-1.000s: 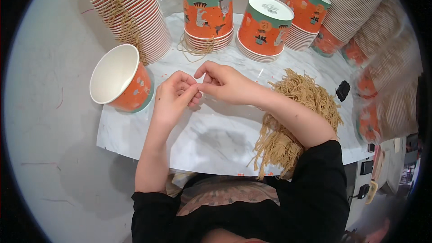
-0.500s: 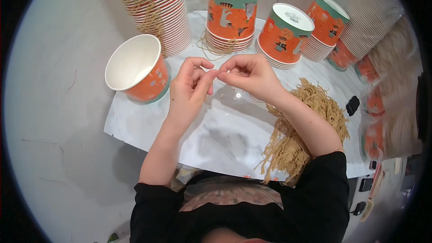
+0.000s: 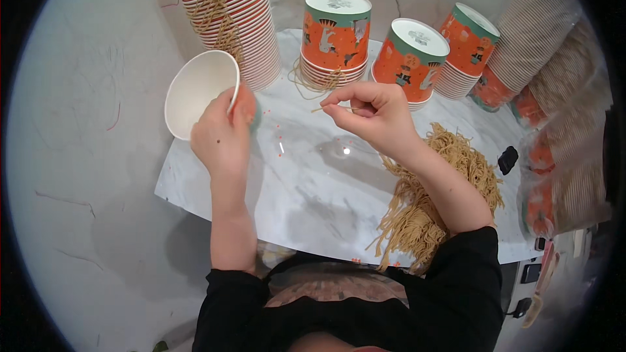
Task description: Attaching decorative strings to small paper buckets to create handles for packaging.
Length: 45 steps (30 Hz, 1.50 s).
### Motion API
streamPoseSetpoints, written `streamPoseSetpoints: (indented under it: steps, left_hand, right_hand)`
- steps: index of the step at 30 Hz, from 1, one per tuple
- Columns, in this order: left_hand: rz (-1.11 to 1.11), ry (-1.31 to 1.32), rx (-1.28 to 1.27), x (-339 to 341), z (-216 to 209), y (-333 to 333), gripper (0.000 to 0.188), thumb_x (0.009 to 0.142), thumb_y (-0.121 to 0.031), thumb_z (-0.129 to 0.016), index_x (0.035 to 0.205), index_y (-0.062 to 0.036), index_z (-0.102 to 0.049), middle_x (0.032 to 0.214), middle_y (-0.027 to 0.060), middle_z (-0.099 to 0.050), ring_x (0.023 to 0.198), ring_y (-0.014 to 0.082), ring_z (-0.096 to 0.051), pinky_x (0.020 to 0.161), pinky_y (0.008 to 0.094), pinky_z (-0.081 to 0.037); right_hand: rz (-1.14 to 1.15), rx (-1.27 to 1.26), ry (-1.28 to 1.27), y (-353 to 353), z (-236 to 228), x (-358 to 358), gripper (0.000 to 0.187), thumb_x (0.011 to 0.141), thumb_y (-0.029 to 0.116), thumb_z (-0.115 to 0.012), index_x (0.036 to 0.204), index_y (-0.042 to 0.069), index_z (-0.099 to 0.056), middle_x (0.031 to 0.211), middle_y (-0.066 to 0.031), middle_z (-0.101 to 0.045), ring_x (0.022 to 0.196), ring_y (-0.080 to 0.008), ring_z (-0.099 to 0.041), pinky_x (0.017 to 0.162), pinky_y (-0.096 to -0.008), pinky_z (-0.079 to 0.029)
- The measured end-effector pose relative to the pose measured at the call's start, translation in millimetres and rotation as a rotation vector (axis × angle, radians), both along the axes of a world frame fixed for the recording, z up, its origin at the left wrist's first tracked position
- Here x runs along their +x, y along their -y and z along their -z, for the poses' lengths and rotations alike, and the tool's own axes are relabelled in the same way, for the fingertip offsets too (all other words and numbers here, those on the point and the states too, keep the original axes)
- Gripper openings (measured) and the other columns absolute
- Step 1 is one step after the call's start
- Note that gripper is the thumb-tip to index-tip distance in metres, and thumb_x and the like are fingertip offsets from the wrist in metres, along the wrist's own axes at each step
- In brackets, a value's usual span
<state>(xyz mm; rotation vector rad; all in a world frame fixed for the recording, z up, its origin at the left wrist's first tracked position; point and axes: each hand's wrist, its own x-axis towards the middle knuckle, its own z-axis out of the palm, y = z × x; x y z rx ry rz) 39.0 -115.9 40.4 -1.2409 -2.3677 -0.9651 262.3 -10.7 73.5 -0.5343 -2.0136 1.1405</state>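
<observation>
At the left of the table, my left hand (image 3: 222,140) grips the near rim of a paper bucket (image 3: 192,94), thumb and fingers on either side of its wall. The bucket is orange and green outside, white inside, and tilted with its mouth toward the left. Over the middle of the table my right hand (image 3: 378,117) is closed in a pinch, with a short piece of tan string (image 3: 317,110) sticking out past the fingertips. Beneath my right forearm lies a heap of tan strings (image 3: 414,228), partly covered by the arm.
Behind the bucket rises a tall stack of nested buckets (image 3: 257,32) with string hanging down its side. Upside-down bucket stacks (image 3: 336,36) line the back. Plastic-wrapped stacks (image 3: 531,32) stand at the right, near a small black object (image 3: 508,160). Red specks dot the white table (image 3: 293,189).
My left hand has left my right fingertips, moved left and taken hold of the bucket, which has tipped slightly. My right hand stays near the middle, still pinching.
</observation>
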Motion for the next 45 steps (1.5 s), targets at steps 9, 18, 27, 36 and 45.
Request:
streamPoseSetpoints:
  steps: [9,18,27,36,45]
  left_hand:
    - [0.871,0.911,0.505,77,15,-1,0.031,0.102,-0.006,-0.057,0.128,0.0015,-0.044,0.113,0.0111,-0.067,0.096,0.0109,-0.066,0.079,0.0251,-0.057]
    - [1.018,1.222,0.385,82,29,-4,0.047,0.102,-0.004,-0.055,0.142,-0.0003,-0.03,0.118,0.0121,-0.064,0.103,0.0123,-0.063,0.086,0.0289,-0.057]
    - [1.115,1.364,0.445,93,30,-9,0.059,0.098,0.005,-0.054,0.148,-0.0067,-0.024,0.126,0.0153,-0.06,0.114,0.0171,-0.062,0.093,0.0319,-0.056]
    - [1.112,1.342,0.414,87,42,-4,0.059,0.097,0.003,-0.059,0.146,-0.008,-0.028,0.119,0.012,-0.064,0.112,0.0163,-0.062,0.086,0.0289,-0.057]
    - [1.11,1.305,0.368,88,30,-2,0.057,0.097,0.002,-0.059,0.145,-0.0096,-0.031,0.117,0.0082,-0.063,0.11,0.014,-0.061,0.079,0.0277,-0.055]
  right_hand:
    - [0.088,0.476,-0.035,7,-12,7,0.011,0.08,0.006,-0.074,0.089,0.001,-0.072,0.07,-0.0061,-0.063,0.055,-0.0121,-0.056,0.05,-0.0263,-0.044]
    - [0.158,0.592,0.035,-2,-5,7,0.011,0.081,0.009,-0.073,0.089,0.004,-0.068,0.079,-0.0057,-0.067,0.067,-0.0209,-0.069,0.057,-0.0321,-0.054]
    - [0.228,1.037,0.184,2,-10,11,0.016,0.072,0.012,-0.075,0.083,0.01,-0.064,0.07,-0.0034,-0.057,0.059,-0.0213,-0.061,0.048,-0.0349,-0.047]
    - [0.167,1.084,0.289,15,-15,7,0.022,0.068,0.003,-0.076,0.086,0.008,-0.066,0.072,-0.0038,-0.06,0.059,-0.0209,-0.062,0.051,-0.0326,-0.049]
    - [0.175,1.129,0.289,13,-16,7,0.02,0.069,0.005,-0.075,0.086,0.008,-0.065,0.071,-0.0031,-0.058,0.057,-0.0198,-0.06,0.05,-0.0328,-0.047]
